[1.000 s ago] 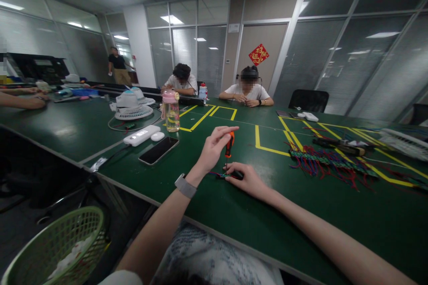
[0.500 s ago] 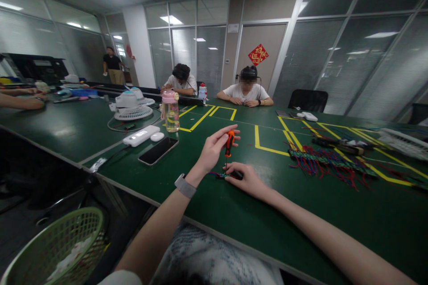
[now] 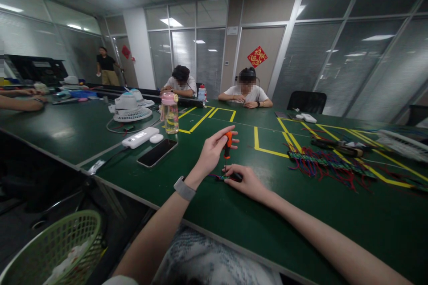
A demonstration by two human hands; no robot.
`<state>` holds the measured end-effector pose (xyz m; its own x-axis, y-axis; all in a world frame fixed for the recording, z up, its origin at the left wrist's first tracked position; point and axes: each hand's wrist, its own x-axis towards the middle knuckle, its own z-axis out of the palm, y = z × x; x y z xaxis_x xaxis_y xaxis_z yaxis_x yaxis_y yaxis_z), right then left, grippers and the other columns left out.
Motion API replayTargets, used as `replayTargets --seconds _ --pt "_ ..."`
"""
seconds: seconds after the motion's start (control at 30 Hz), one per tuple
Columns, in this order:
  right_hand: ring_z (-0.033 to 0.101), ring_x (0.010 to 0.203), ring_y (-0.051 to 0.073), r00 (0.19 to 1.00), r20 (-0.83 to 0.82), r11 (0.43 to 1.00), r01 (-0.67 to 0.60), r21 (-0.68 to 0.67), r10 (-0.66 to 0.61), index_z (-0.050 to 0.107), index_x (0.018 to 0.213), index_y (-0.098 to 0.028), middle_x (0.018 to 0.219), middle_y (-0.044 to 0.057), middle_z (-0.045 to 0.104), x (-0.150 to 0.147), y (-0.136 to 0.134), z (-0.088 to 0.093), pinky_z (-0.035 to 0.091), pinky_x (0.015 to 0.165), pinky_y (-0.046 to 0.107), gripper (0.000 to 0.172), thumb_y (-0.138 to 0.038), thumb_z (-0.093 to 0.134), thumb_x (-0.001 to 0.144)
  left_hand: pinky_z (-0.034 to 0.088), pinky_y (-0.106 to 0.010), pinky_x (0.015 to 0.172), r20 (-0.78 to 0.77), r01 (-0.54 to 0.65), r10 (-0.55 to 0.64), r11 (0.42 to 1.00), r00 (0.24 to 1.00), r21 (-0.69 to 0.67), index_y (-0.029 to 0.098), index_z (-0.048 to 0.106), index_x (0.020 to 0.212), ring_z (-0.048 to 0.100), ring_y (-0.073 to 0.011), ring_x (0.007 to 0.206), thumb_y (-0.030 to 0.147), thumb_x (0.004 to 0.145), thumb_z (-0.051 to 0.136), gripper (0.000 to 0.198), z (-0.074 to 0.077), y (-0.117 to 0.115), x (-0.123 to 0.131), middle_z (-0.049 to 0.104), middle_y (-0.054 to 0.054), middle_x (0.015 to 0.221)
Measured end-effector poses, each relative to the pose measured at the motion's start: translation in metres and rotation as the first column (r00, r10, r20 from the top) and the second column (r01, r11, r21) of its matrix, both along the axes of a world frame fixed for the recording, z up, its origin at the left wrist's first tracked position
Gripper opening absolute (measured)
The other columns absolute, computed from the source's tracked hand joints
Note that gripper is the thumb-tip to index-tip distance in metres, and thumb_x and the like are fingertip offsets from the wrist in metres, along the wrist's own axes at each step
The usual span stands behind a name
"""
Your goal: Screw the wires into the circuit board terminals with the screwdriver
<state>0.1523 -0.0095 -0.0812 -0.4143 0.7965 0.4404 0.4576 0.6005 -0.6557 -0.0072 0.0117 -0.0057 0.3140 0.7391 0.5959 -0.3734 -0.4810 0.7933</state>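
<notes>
Fingers (L) [image 3: 223,132] grip scrwdrvr [image 3: 228,144]; wht scraps [image 3: 69,259] in bskt [image 3: 79,221].

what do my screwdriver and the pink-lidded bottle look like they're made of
Screwdriver: smooth-looking plastic or rubber handle, judging by its solid orange and black; thin, straight shaft suggests metal. Bottle: see-through body, so clear plastic or glass; opaque pink lid, likely plastic.

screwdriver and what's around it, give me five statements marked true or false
1. The left hand holds the screwdriver. True.
2. The screwdriver lies flat. False: it stands nearly upright, tip down.
3. The right hand is at the small board. True.
4. The wristband is on the right wrist. False: it is on the left.
5. The phone lies on the table. True.
</notes>
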Motion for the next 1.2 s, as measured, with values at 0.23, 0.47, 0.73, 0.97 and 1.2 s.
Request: replayTargets --seconds 0.23,0.47,0.73,0.97,1.2 --pt "0.064 0.103 0.024 1.0 -0.007 1.0 -0.002 -0.011 0.002 0.066 0.077 -0.018 0.097 0.008 0.07 -0.0005 -0.0016 0.0022 0.051 0.089 0.037 0.003 -0.021 0.066 0.076 0.051 -0.023 0.074 -0.075 -0.201 0.21 0.973 0.975 0.11 0.02 0.068 0.106 0.06 -0.014 0.089 0.029 0.081 0.063 0.027 0.0015 -0.0009 -0.0032 0.059 -0.006 0.106" --pt "0.064 0.103 0.024 1.0 -0.003 1.0 0.001 0.002 -0.001 0.065 0.077 -0.017 0.098 0.009 0.07 -0.0008 -0.0018 0.0017 0.05 0.09 0.038 0.002 -0.019 0.066 0.075 0.053 -0.028 0.074 -0.04 -0.13 0.132 0.991 0.99 0.041 0.019 0.062 0.117 0.062 -0.0156 0.085 0.031 0.085 0.058 0.034 0.0011 0.0004 -0.0017 0.064 -0.007 0.103" --pt "0.064 0.103 0.024 1.0 0.004 1.0 0.002 -0.012 -0.002 0.065 0.077 -0.017 0.097 0.009 0.07 -0.0015 -0.0035 0.0044 0.05 0.089 0.037 0.002 -0.018 0.066 0.076 0.052 -0.033 0.084 -0.015 -0.072 0.073 0.996 0.997 0.043 0.021 0.059 0.122 0.06 -0.0193 0.102 0.033 0.09 0.047 0.035 0.0 0.0016 -0.0016 0.058 -0.009 0.121" --pt "0.064 0.103 0.024 1.0 0.0 1.0 0.005 -0.004 -0.005 0.065 0.076 -0.017 0.097 0.009 0.07 -0.0015 -0.003 0.0036 0.05 0.09 0.038 0.002 -0.019 0.066 0.076 0.05 -0.023 0.073 -0.078 -0.265 0.276 0.955 0.958 0.132 0.02 0.069 0.105 0.059 -0.0136 0.087 0.031 0.079 0.066 0.028 0.0008 0.0007 -0.0036 0.059 -0.006 0.106" --pt "0.064 0.103 0.023 1.0 0.007 1.0 0.0 -0.004 0.0 0.066 0.078 -0.018 0.097 0.008 0.07 -0.0016 -0.0046 0.0063 0.05 0.089 0.038 0.002 -0.018 0.066 0.076 0.054 -0.033 0.079 0.0 -0.069 0.069 0.998 0.998 -0.008 0.019 0.056 0.124 0.063 -0.0194 0.095 0.031 0.088 0.052 0.039 -0.0002 0.0016 -0.0012 0.062 -0.01 0.114"
